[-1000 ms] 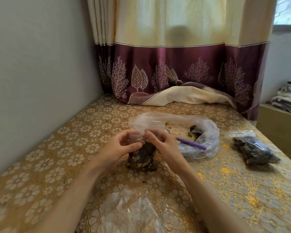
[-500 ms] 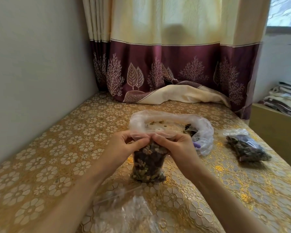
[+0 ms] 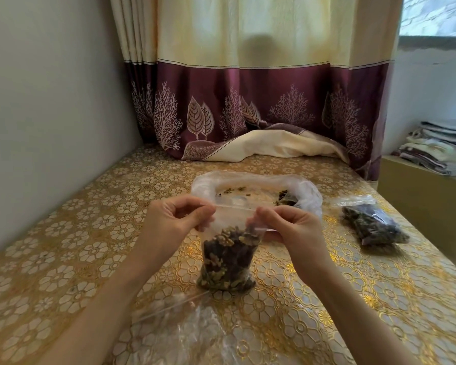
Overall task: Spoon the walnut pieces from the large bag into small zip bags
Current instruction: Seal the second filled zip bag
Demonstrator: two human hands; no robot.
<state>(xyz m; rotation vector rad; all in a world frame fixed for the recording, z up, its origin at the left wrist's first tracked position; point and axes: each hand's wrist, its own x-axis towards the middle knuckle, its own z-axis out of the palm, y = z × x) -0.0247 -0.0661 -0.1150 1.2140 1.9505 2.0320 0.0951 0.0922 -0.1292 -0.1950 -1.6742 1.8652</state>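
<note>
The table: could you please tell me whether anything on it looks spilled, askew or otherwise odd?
Nothing looks spilled on the table. The only oddity is the curtain, whose hem lies bunched on the far end. Both hands, left hand and right hand, pinch the top of the small bag, which stands upright.

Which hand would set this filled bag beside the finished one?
Probably the right hand: it pinches the clear small zip bag of walnut pieces, and the finished bag lies on its side.

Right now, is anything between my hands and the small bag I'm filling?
Nothing visible. The left hand and right hand already pinch the top of the small zip bag, which stands on the table.
</note>
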